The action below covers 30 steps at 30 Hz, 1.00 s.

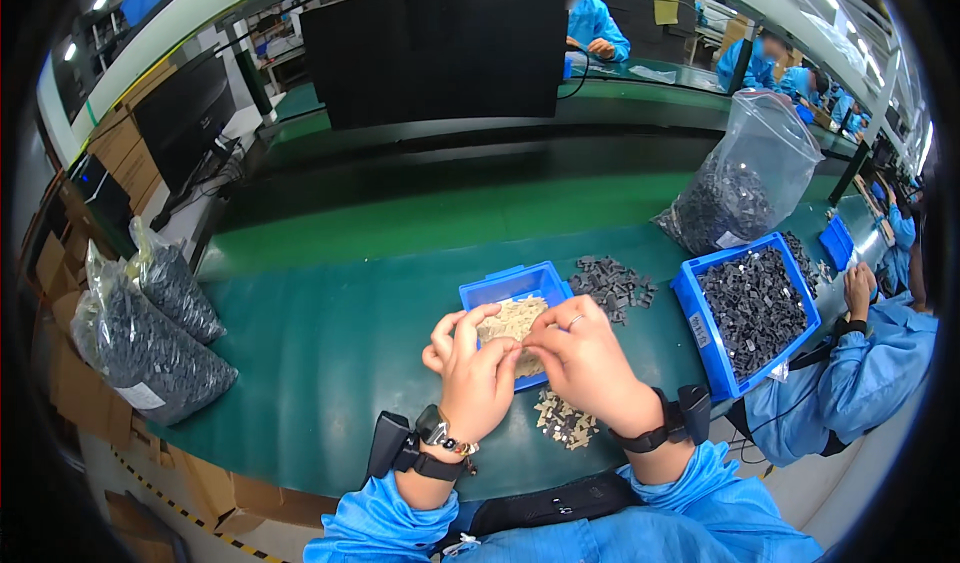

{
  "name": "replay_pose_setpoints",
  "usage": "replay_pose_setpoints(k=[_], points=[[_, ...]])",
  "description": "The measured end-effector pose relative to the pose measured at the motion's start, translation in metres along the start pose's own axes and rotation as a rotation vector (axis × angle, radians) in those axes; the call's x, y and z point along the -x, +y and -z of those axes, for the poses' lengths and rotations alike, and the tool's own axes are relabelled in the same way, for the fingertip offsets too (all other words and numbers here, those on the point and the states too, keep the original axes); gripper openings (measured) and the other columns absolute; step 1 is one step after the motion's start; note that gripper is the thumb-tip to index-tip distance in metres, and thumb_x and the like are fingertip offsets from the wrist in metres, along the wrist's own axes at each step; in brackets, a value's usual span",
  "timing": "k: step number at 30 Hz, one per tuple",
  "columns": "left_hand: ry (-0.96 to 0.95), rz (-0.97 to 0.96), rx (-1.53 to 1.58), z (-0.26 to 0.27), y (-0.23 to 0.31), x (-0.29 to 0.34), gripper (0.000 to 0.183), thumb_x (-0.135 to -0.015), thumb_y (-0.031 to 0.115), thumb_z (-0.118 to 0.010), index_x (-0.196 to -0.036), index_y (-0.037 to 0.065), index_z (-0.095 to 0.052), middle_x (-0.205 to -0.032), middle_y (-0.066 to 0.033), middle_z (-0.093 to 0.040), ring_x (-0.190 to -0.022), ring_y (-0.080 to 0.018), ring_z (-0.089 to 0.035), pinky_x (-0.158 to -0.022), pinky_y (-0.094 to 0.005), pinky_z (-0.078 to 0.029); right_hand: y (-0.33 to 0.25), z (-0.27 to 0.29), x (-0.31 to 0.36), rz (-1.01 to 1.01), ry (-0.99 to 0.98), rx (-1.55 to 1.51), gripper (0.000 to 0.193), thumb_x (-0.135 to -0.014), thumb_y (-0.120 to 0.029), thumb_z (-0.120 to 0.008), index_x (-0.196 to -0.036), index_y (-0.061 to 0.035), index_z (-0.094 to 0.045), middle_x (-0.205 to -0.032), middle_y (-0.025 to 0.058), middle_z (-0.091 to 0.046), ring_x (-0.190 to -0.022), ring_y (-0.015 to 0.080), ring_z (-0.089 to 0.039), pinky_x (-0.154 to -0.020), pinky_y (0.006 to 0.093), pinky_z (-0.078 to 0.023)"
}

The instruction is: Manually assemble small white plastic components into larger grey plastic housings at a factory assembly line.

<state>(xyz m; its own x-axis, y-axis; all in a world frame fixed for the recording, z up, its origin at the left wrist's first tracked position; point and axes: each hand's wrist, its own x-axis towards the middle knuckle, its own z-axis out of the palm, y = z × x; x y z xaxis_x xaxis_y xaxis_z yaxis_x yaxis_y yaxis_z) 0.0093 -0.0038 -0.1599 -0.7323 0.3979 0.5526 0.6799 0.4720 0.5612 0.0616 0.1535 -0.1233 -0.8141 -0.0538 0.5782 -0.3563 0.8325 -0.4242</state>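
My left hand (pixel 476 371) and my right hand (pixel 583 355) meet over a small blue bin (pixel 496 288) that holds many tiny cream-coloured pieces (pixel 522 315). Thumbs and forefingers of both hands are pinched close together. What sits between the fingertips is too small to make out. Just behind my right hand lies a loose heap of small black plastic parts (pixel 611 285). Nearer to me, below the bin, is a pile of mixed cream and black pieces (pixel 566 421) on the green table mat (pixel 330 363).
A larger blue bin (pixel 684 293) full of black parts stands at the right, with a clear bag (pixel 735 198) of them behind. More filled bags (pixel 150 338) stand at the left edge. A black monitor (pixel 430 58) hangs ahead. A co-worker's sleeve (pixel 875 363) is at the right.
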Motion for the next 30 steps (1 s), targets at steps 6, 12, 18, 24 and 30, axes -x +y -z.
replay_pose_setpoints(k=[6,12,18,24,30], points=[[0.046,-0.027,-0.031,0.0009,0.0025,-0.0003,0.008,-0.074,0.011,-0.072,-0.082,0.015,-0.071,-0.127,-0.0040,-0.056,-0.122,-0.0336,-0.037,-0.098,-0.0478,-0.022,-0.0023,0.0017,0.0006,-0.007,0.000,0.026,0.007,-0.074,-0.003,-0.068,-0.080,-0.0045,-0.068,-0.090,0.0077,-0.061,-0.093,0.0296,-0.054,-0.082,0.0417,-0.043],[0.137,-0.004,0.035,0.0021,0.0038,0.0001,0.009,-0.073,0.012,-0.074,-0.082,0.013,-0.073,-0.115,-0.0006,-0.063,-0.115,-0.0290,-0.045,-0.095,-0.0444,-0.027,-0.0063,-0.0009,0.0020,-0.057,0.085,-0.011,0.005,-0.074,-0.003,-0.067,-0.079,-0.0042,-0.068,-0.089,0.0077,-0.060,-0.092,0.0297,-0.053,-0.080,0.0414,-0.043],[0.077,0.004,0.120,-0.0006,0.0050,-0.0005,0.011,-0.076,0.009,-0.072,-0.086,0.010,-0.075,-0.113,-0.0016,-0.065,-0.112,-0.0267,-0.049,-0.092,-0.0400,-0.031,-0.0070,-0.0044,0.0027,-0.025,0.088,-0.032,0.007,-0.075,-0.003,-0.068,-0.081,-0.0032,-0.069,-0.087,0.0077,-0.060,-0.090,0.0296,-0.053,-0.080,0.0408,-0.044],[0.066,0.006,0.168,-0.0012,0.0062,-0.0041,0.011,-0.076,0.009,-0.072,-0.087,0.008,-0.075,-0.113,-0.0037,-0.066,-0.112,-0.0281,-0.050,-0.094,-0.0409,-0.034,-0.0047,-0.0034,0.0023,-0.041,0.100,-0.069,0.007,-0.074,-0.003,-0.066,-0.080,-0.0034,-0.069,-0.086,0.0090,-0.061,-0.088,0.0305,-0.053,-0.078,0.0412,-0.045],[0.064,0.019,0.205,0.0028,0.0020,-0.0024,0.006,-0.076,0.006,-0.071,-0.082,0.005,-0.073,-0.111,-0.0084,-0.066,-0.112,-0.0309,-0.050,-0.096,-0.0435,-0.038,-0.0077,-0.0051,0.0041,-0.023,0.071,-0.082,0.009,-0.073,-0.003,-0.065,-0.081,-0.0045,-0.069,-0.087,0.0096,-0.061,-0.091,0.0313,-0.053,-0.081,0.0420,-0.044]])
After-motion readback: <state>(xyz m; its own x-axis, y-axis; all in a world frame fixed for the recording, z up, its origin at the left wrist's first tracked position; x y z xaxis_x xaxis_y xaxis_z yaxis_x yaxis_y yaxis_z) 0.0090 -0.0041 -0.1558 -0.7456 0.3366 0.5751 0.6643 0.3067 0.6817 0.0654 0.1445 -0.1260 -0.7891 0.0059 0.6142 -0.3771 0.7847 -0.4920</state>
